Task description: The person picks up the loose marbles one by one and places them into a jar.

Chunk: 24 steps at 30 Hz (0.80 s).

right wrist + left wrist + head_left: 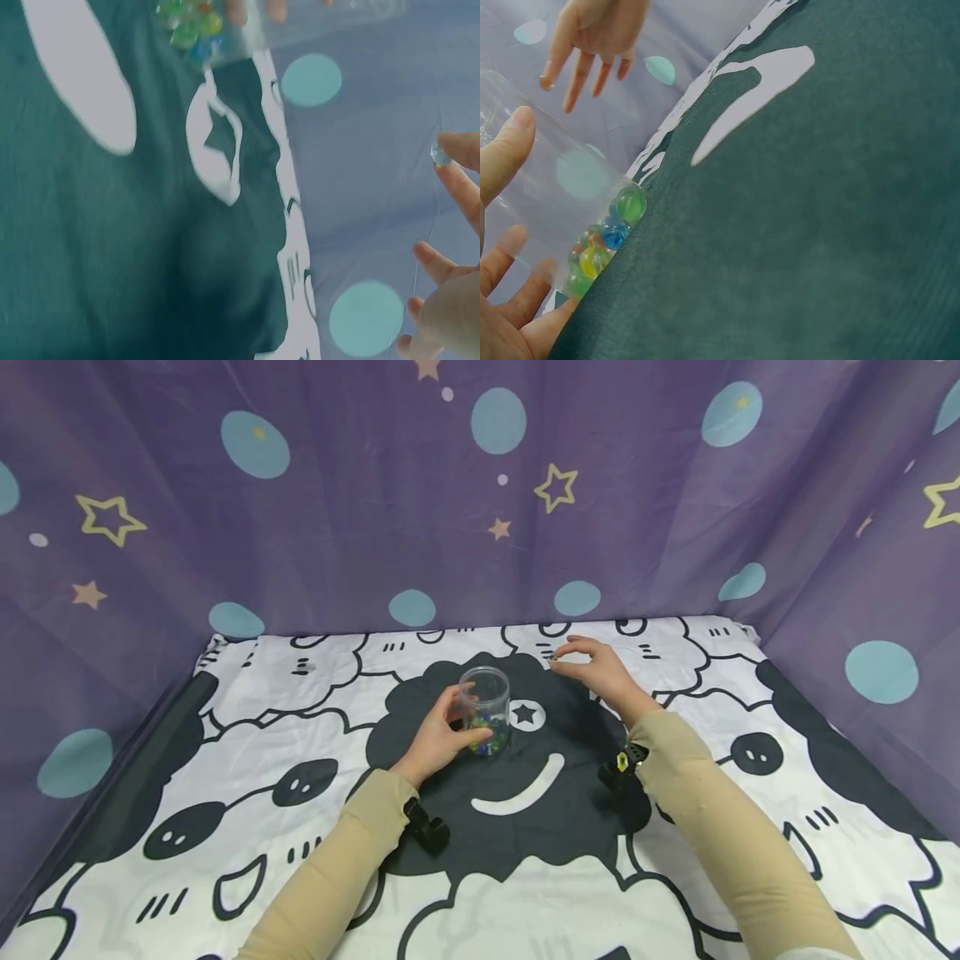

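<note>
A clear plastic jar (486,695) stands upright on the dark cloud print of the cloth, with several coloured glass marbles (615,232) at its bottom. My left hand (441,739) grips the jar from the left, thumb along the near side and fingers round the far side. To the right of the jar and higher than its rim, my right hand (602,675) pinches a small clear marble (439,153) between thumb and forefinger. The other right fingers are spread in the right wrist view.
A white cloth (262,752) with black cartoon clouds covers the table. Purple curtains (360,510) with stars and blue dots hang behind it and on both sides. A black strap with a camera (427,827) sits on the left wrist, another (624,763) on the right.
</note>
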### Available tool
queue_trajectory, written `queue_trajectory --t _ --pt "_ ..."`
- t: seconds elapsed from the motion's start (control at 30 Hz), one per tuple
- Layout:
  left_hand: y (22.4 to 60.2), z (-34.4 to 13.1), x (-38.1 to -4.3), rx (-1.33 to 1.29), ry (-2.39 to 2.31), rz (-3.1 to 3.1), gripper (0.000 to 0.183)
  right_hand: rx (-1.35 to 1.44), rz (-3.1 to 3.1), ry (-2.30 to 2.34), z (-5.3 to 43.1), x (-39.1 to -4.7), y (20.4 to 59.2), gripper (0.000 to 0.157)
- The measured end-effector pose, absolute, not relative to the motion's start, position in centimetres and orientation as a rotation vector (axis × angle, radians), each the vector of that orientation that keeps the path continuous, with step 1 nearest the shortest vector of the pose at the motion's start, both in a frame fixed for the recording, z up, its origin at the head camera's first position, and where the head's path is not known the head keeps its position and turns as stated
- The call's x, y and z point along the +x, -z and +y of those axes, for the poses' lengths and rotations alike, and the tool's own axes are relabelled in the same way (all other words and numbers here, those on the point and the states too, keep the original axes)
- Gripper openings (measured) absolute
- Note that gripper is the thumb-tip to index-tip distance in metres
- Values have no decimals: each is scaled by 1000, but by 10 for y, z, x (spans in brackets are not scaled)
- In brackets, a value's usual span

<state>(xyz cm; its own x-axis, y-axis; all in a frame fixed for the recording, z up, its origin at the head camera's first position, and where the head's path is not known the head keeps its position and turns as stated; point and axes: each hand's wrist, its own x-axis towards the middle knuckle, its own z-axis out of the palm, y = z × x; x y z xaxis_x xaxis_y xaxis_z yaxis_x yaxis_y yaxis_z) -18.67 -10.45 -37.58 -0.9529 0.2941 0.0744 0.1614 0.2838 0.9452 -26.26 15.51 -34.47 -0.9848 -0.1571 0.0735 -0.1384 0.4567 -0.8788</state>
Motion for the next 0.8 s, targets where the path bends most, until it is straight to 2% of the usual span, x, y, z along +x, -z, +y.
queue_trajectory --t 0.37,0.8 --pt "409 -108 -207 413 -1772 2433 74 -430 2612 1683 132 -248 326 31" --pt "410 -108 -210 421 -1763 2466 73 -594 2626 1606 111 -239 312 26"
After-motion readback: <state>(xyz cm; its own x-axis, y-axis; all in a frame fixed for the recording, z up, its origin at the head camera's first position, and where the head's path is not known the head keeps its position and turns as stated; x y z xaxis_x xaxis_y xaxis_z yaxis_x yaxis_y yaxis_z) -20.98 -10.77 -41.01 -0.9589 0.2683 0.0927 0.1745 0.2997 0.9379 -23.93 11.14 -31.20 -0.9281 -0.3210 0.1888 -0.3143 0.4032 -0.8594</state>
